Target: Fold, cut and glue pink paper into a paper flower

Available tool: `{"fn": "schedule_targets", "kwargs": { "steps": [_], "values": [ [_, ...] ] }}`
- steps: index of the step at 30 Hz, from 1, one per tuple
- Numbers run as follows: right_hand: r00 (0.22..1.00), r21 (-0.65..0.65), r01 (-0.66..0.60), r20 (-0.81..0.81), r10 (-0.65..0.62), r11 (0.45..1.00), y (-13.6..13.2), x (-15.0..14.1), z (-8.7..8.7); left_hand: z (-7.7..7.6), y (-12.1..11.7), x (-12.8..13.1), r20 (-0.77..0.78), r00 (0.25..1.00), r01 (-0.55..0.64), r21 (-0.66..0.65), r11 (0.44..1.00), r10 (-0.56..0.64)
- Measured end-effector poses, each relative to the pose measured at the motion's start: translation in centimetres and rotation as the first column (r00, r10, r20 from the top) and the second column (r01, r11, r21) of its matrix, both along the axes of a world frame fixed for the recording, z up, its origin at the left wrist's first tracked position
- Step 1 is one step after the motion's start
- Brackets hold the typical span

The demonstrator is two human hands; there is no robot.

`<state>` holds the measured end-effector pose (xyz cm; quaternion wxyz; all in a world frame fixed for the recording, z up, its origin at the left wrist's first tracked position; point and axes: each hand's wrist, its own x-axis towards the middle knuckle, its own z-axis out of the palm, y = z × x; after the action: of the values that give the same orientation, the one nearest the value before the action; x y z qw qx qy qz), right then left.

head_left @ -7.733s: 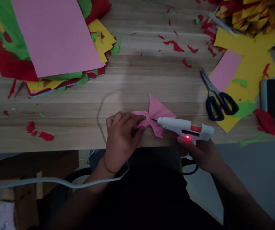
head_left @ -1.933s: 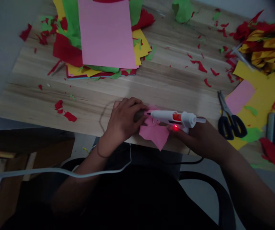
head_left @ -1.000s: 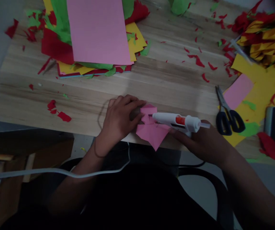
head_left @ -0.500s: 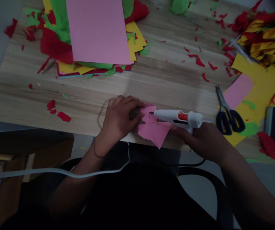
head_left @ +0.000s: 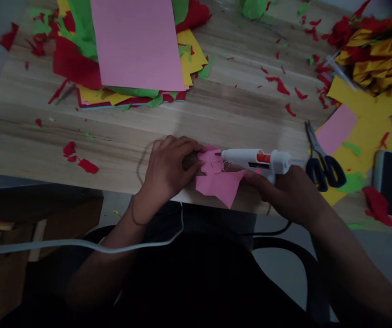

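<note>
Near the table's front edge lies a folded pink paper piece (head_left: 218, 184), pinched at its upper left part between the thumb and fingers of my left hand (head_left: 172, 166). My right hand (head_left: 285, 189) is wrapped round a white hot glue gun (head_left: 242, 158), whose handle is mostly hidden. The gun's dark nozzle points left and is right at the upper part of the pink paper; whether it touches I cannot tell. A small red light glows on its side, and a clear glue stick sticks out of its back end.
Scissors (head_left: 322, 166) lie to the right on yellow paper (head_left: 370, 130), beside a phone (head_left: 390, 182). A stack topped by a pink sheet (head_left: 137, 45) is at the back left. Folded yellow pieces (head_left: 380, 59) are piled back right. Red scraps (head_left: 278, 85) are scattered about. A white cable (head_left: 79, 243) crosses my left forearm.
Since the first frame the pink paper has been turned, with its broad flaps now toward me. Lately the glue gun's nozzle has drawn slightly right and up across the paper; my left hand keeps its pinch.
</note>
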<state>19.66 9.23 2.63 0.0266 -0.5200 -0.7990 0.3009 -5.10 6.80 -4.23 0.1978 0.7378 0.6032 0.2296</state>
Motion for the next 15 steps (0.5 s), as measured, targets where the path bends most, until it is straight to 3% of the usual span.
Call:
{"fn": "schedule_targets", "kwargs": {
  "steps": [15],
  "values": [
    [0.997, 0.048, -0.080, 0.021, 0.079, 0.996, -0.3, -1.6, -0.1, 0.1, 0.1, 0.0, 0.000, 1.000, 0.008, -0.013, 1.000, -0.008]
  ]
}}
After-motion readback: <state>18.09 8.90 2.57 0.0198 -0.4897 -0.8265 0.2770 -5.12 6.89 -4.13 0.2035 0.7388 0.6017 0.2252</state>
